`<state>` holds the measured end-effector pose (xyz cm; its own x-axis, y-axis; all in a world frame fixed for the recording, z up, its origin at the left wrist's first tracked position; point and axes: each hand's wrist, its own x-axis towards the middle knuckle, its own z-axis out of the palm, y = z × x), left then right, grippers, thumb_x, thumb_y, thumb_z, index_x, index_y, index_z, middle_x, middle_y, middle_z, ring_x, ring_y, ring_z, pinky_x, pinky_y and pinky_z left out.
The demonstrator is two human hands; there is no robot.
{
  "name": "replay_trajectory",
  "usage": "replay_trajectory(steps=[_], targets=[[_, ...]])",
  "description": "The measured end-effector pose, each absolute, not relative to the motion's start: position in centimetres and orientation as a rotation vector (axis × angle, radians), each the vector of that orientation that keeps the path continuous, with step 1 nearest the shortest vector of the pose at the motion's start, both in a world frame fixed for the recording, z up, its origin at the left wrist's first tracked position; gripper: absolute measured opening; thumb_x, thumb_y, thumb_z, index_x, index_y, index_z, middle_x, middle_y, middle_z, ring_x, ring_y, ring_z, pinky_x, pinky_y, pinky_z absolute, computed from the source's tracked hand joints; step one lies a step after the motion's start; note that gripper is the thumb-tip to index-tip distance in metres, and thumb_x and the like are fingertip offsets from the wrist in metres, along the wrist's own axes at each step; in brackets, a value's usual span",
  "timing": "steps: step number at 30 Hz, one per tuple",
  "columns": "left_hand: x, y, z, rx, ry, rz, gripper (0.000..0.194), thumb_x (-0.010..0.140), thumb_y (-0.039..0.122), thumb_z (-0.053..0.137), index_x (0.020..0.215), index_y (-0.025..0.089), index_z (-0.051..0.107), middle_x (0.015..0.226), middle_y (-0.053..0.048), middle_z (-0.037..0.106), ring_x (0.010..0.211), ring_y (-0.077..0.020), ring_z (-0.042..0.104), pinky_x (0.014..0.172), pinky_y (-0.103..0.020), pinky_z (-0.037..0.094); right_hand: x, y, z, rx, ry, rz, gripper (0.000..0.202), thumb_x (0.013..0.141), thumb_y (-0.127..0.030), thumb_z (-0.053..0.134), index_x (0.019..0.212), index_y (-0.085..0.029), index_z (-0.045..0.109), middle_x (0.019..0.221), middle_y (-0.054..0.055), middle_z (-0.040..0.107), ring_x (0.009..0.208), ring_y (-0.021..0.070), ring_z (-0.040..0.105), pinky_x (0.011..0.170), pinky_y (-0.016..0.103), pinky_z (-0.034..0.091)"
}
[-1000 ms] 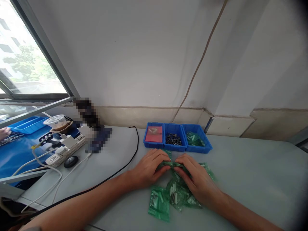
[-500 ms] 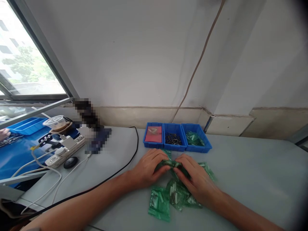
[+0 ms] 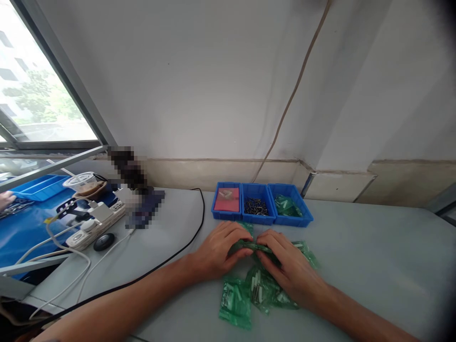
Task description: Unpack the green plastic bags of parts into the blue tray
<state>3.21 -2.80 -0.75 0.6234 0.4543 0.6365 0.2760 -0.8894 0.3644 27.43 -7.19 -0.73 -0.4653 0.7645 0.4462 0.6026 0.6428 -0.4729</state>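
Between my two hands is a green plastic bag, pinched from both sides. My left hand grips its left end with thumb and fingers together. On the right end, my right hand is closed in the same way. Below it lie more green bags: a flat one at the front and one with pale, stick-like pieces partly under my right hand. Another green bag shows beyond my right hand.
Three blue bins stand behind my hands: one with a red card, one with metal pieces, one with green bags. A black cable crosses at left, near a mouse and a power strip.
My right hand has shifted slightly left, nearer my left hand, and the held bag lies flatter between them. The other bags have stayed put.
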Motion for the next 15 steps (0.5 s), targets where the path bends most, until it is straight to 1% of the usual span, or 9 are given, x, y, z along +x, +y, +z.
replay_trajectory(steps=[2,5,7,10,12,14,15], targets=[[3.20,-2.77,-0.76,2.599,0.601,1.138,0.023,0.113,0.036,0.050,0.120,0.018,0.063,0.112,-0.011,0.072,0.106,-0.0228,0.066,0.096,-0.038,0.053,27.36,-7.20,-0.63,-1.056,-2.232,0.315,0.012,0.109,-0.020,0.049,0.110,-0.026,0.060,0.103,0.006,0.069,0.092,0.0247,0.066,0.081,0.037,0.055],[3.23,-2.87,-0.55,2.601,0.586,1.128,0.017,0.113,0.028,0.049,0.115,0.018,0.064,0.109,-0.010,0.072,0.102,-0.0215,0.066,0.093,-0.036,0.053,27.33,-7.20,-0.69,-1.045,-2.241,0.283,0.012,0.108,-0.020,0.050,0.108,-0.026,0.061,0.102,0.006,0.069,0.092,0.0248,0.066,0.081,0.038,0.054],[3.25,-2.96,-0.41,2.599,0.584,1.130,0.015,0.112,0.024,0.050,0.114,0.018,0.064,0.109,-0.010,0.071,0.100,-0.0215,0.065,0.091,-0.036,0.053,27.36,-7.21,-0.76,-1.052,-2.226,0.290,0.010,0.108,-0.023,0.052,0.110,-0.026,0.060,0.103,0.006,0.069,0.094,0.0256,0.066,0.083,0.039,0.055],[3.25,-3.00,-0.38,2.610,0.588,1.126,0.014,0.110,0.022,0.051,0.113,0.018,0.064,0.108,-0.011,0.071,0.100,-0.0223,0.065,0.091,-0.037,0.052,27.47,-7.21,-0.75,-1.067,-2.176,0.329,0.010,0.110,-0.026,0.051,0.114,-0.027,0.060,0.104,0.006,0.069,0.095,0.0255,0.067,0.082,0.038,0.056],[3.24,-2.96,-0.47,2.619,0.592,1.112,0.014,0.109,0.023,0.052,0.111,0.018,0.064,0.109,-0.011,0.071,0.100,-0.0228,0.065,0.091,-0.037,0.052,27.54,-7.18,-0.69,-1.058,-2.156,0.328,0.012,0.111,-0.025,0.049,0.114,-0.027,0.060,0.103,0.006,0.070,0.094,0.0250,0.068,0.081,0.037,0.056],[3.24,-2.89,-0.60,2.619,0.596,1.096,0.015,0.108,0.031,0.057,0.113,0.018,0.064,0.111,-0.011,0.071,0.101,-0.0238,0.066,0.093,-0.038,0.052,27.59,-7.15,-0.68,-1.040,-2.150,0.316,0.014,0.111,-0.024,0.047,0.114,-0.028,0.060,0.103,0.005,0.070,0.094,0.0247,0.068,0.081,0.037,0.057],[3.24,-2.85,-0.67,2.619,0.602,1.083,0.019,0.107,0.035,0.061,0.115,0.017,0.063,0.112,-0.011,0.071,0.102,-0.0244,0.066,0.093,-0.039,0.052,27.61,-7.14,-0.69,-1.032,-2.147,0.314,0.014,0.112,-0.023,0.047,0.114,-0.028,0.060,0.103,0.005,0.070,0.094,0.0246,0.068,0.081,0.037,0.057]])
